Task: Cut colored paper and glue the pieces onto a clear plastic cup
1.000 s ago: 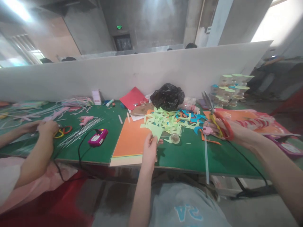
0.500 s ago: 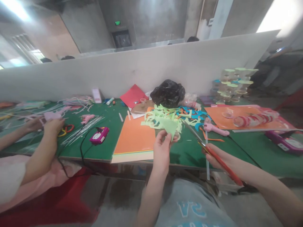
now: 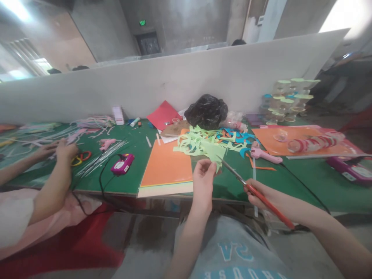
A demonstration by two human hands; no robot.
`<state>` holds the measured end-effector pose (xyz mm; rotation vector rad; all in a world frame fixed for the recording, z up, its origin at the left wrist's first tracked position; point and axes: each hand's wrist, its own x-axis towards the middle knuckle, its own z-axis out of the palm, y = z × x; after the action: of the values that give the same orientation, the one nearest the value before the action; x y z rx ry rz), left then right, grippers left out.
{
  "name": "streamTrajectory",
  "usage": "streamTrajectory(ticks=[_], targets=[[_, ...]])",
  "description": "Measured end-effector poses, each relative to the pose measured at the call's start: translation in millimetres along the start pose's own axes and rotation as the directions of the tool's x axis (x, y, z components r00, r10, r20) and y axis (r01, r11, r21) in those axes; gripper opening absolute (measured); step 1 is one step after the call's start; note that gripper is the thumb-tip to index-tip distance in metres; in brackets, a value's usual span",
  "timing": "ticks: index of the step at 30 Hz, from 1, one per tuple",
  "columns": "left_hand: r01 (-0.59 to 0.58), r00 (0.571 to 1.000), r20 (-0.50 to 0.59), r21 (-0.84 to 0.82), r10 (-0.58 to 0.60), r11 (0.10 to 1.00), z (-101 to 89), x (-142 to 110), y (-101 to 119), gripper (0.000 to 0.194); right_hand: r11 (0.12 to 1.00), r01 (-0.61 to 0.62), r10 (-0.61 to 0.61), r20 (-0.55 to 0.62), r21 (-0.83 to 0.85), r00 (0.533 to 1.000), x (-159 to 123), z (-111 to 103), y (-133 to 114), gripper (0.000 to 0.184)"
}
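Observation:
My left hand (image 3: pixel 204 176) pinches a light green piece of paper (image 3: pixel 212 151) between thumb and fingers, above the table's front part. To its right, my right hand (image 3: pixel 263 193) is closed round the scissors (image 3: pixel 261 199), which have red handles and long metal blades. The blade tips point up and left and reach the paper's right edge; whether they cut into it I cannot tell. Behind the paper lies a heap of light green paper scraps (image 3: pixel 188 141), and it is hard to separate from the held piece. Blue and orange scraps (image 3: pixel 238 136) lie beside the heap.
Orange paper sheets (image 3: pixel 165 166) lie left of my hands on the green table (image 3: pixel 139 151). A pink glue gun (image 3: pixel 266 154) lies to the right, its cord trailing. A black plastic bag (image 3: pixel 207 111) stands behind. At left, a co-worker's hands (image 3: pixel 65 149) work near purple boxes and wires.
The scissors have moved left, so their tips now meet the green paper. My left hand has shifted slightly right and turned the paper. The co-worker's hands moved a little.

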<state>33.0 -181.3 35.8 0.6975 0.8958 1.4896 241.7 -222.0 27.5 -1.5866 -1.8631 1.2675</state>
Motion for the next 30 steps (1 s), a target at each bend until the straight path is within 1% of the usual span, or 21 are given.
streamTrajectory(ticks=[2,3,6,10,14,17,21,24,26,28,30], targets=[[0.001,1.0,0.012,0.024,-0.002,1.0,1.4,-0.1,-3.7,0.034,1.0,-0.011,0.009,0.097,0.019,0.995,0.4,1.8,-6.6,0.055],[-0.005,1.0,0.016,0.035,0.004,0.999,1.8,0.1,-5.5,0.033,0.999,-0.021,0.016,0.114,0.036,0.993,0.2,2.5,-9.1,0.055],[-0.031,0.999,0.021,0.057,0.03,0.998,1.8,1.5,-9.3,0.032,0.991,-0.055,0.044,0.093,0.118,0.995,-1.0,4.2,-12.6,0.057],[-0.022,1.0,0.021,0.066,0.021,0.998,1.6,2.0,-9.6,0.034,0.98,-0.051,0.036,0.08,0.191,0.996,0.3,5.5,-10.1,0.056],[-0.01,1.0,0.016,0.064,0.009,0.998,1.2,2.4,-8.0,0.037,0.969,-0.114,0.082,0.153,0.218,0.985,6.6,7.2,-7.5,0.054],[-0.003,1.0,0.018,0.07,0.001,0.998,-0.3,4.0,-7.9,0.037,0.964,-0.135,0.098,0.166,0.227,0.981,9.5,7.9,-8.1,0.053],[0.012,0.999,0.032,0.086,-0.014,0.996,-3.3,6.6,-7.4,0.035,0.972,-0.103,0.064,0.18,0.211,0.982,7.7,7.7,-6.3,0.053],[0.027,0.997,0.066,0.113,-0.035,0.993,-4.7,7.2,-5.7,0.035,0.988,0.002,-0.028,0.166,0.155,0.986,4.3,7.7,-2.8,0.052],[0.039,0.994,0.092,0.132,-0.052,0.991,-5.1,7.1,-4.6,0.034,0.989,0.042,-0.066,0.165,0.144,0.984,3.2,8.6,-2.0,0.051],[0.048,0.993,0.099,0.144,-0.063,0.988,-5.3,7.1,-4.1,0.033,0.981,0.022,-0.059,0.19,0.191,0.98,3.5,10.7,-3.5,0.052],[0.052,0.993,0.095,0.15,-0.067,0.987,-5.6,7.5,-4.3,0.033,0.963,-0.029,-0.031,0.217,0.266,0.976,4.7,13.4,-6.8,0.057]])
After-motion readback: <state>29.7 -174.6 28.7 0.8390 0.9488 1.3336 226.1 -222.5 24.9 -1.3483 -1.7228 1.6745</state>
